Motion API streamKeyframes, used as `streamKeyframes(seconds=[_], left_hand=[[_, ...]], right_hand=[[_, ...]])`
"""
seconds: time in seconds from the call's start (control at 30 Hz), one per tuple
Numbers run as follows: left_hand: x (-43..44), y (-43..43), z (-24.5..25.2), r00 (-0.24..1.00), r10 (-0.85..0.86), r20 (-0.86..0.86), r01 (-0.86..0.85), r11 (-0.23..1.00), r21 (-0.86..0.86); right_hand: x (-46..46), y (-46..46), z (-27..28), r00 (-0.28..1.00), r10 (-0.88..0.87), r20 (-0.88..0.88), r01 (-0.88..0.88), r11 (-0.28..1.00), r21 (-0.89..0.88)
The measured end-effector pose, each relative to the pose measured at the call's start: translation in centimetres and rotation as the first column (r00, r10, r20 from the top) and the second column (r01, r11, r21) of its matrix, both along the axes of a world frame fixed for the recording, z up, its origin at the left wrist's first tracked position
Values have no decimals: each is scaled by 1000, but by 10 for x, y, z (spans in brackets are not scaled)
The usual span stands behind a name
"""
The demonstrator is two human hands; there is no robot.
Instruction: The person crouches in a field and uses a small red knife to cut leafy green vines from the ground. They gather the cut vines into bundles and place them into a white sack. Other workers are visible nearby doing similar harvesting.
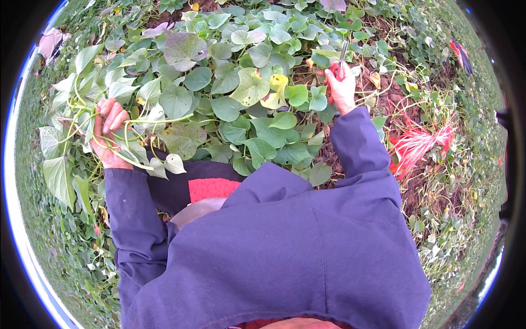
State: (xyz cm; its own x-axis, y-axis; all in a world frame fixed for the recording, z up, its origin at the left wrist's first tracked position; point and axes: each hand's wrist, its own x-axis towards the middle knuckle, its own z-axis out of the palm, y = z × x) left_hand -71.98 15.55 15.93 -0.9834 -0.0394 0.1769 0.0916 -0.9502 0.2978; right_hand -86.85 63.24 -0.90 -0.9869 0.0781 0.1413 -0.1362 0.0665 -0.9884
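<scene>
At the left, my left hand (109,133) is closed around a bunch of cut leafy vine stems (78,109), whose heart-shaped leaves hang on both sides of the fingers. My right hand (341,84), at the upper right, grips red-handled scissors (342,61) with the metal blades pointing away from me. Between the hands spreads a dense patch of green vine leaves (263,133), a few of them yellow or purplish. The blades are beside some leaves; whether they touch a stem cannot be told.
A bundle of red plastic strips (425,144) lies on the vines to the right. Brown soil (396,96) shows between stems there. Another person (51,43) is at the far upper left; a red and dark item (461,55), unclear, is at the far right.
</scene>
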Motion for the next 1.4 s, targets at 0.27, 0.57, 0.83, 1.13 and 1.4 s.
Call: streamKeyframes(seconds=[0.27,0.57,0.83,1.13,1.4], left_hand=[[10,14,-33,988,7,153,29,972,-233],[49,-27,-41,969,169,178,-111,949,-296],[97,-65,-38,949,267,169,-200,921,-333],[118,-77,-37,932,312,182,-245,917,-315],[162,-95,-40,911,372,176,-309,901,-303]], right_hand=[[-130,-47,-87,939,-112,326,-223,526,821],[-192,-100,-125,930,-218,297,-202,372,906],[-204,-142,-116,917,-227,327,-227,376,898],[-204,-162,-112,924,-208,322,-221,398,890],[-203,-169,-101,934,-147,326,-200,540,818]])
